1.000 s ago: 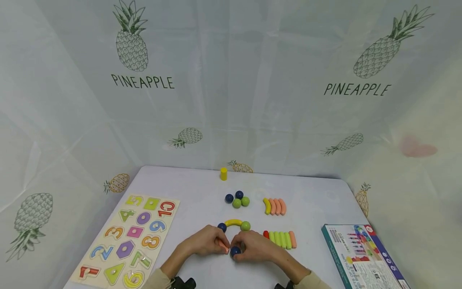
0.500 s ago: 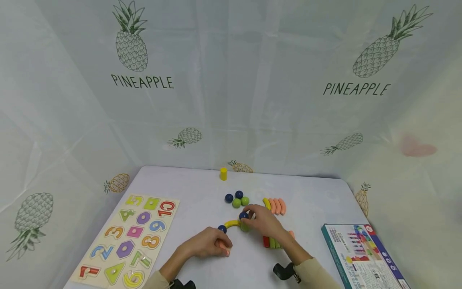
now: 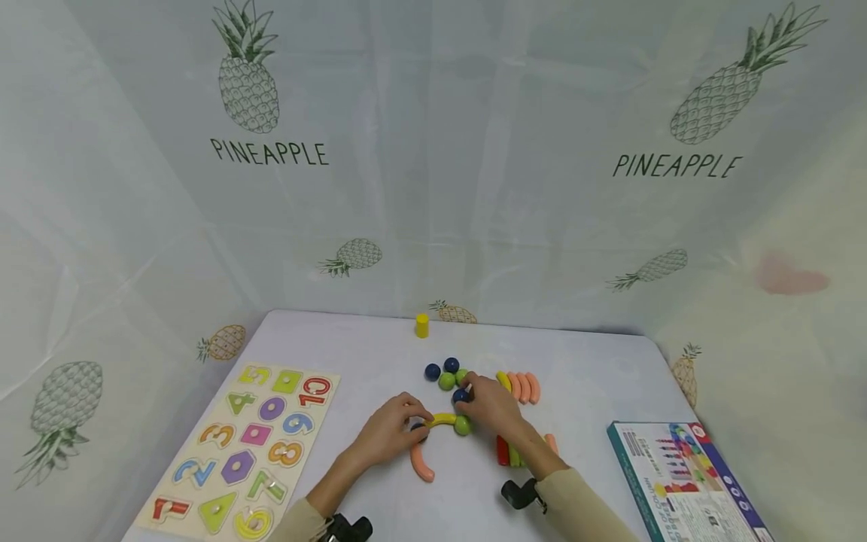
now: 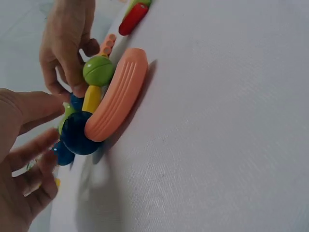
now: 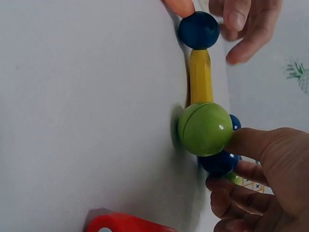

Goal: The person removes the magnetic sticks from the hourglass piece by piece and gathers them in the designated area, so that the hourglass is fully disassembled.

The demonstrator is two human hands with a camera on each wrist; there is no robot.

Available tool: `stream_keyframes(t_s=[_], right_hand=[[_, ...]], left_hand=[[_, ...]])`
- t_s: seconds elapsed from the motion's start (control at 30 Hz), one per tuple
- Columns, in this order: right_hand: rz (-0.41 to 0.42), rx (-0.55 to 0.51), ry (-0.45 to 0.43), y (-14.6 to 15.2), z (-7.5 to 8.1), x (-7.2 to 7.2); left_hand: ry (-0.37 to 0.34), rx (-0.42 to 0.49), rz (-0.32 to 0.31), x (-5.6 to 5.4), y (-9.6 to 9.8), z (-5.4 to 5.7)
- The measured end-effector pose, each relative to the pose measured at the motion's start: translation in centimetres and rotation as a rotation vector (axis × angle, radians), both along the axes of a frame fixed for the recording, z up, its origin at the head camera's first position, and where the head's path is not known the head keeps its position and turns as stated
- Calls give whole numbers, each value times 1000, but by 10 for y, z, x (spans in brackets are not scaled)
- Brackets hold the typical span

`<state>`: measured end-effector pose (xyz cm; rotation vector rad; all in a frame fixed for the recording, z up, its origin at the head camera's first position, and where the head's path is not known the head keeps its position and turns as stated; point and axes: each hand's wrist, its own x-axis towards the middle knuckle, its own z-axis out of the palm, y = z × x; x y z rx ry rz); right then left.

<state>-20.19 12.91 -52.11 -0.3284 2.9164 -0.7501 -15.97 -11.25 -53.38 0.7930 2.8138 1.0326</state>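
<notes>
A yellow curved stick (image 3: pixel 444 418) joins a dark blue ball (image 4: pixel 77 135) at its left end to a green ball (image 3: pixel 463 425) at its right. From the left blue ball a coral curved stick (image 3: pixel 421 464) runs toward the person, touching it. My left hand (image 3: pixel 391 430) hovers round that blue ball, thumb and fingers spread and apart from it in the left wrist view. Just beyond the green ball, my right hand (image 3: pixel 493 406) pinches another blue ball (image 5: pixel 219 163); the right thumb partly overlaps the green ball in the right wrist view.
Loose blue and green balls (image 3: pixel 447 382) lie behind the hands. Coral sticks (image 3: pixel 525 387) form a row at right; the right forearm partly covers a red stick (image 3: pixel 503 451) and green ones. A number puzzle board (image 3: pixel 238 452), printed box (image 3: pixel 684 482) and yellow cylinder (image 3: pixel 422 326) stand around.
My right hand has carried its blue ball away from the person, past the green ball. My left hand has let go of the coral stick and moved up to the left blue ball.
</notes>
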Motion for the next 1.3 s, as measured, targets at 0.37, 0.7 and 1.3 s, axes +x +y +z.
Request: stream_keyframes(t_s=[0.37,0.7,1.3], right_hand=[[-50,6,34,1,0,-3],[-31,11,116,-1,3,1],[452,141,-83,-28,2,85]], left_hand=[[-102,-21,-79,-4,3,-8],[-147,12,-131,-2,2,-9],[-139,0,-17,-2,13,-12]])
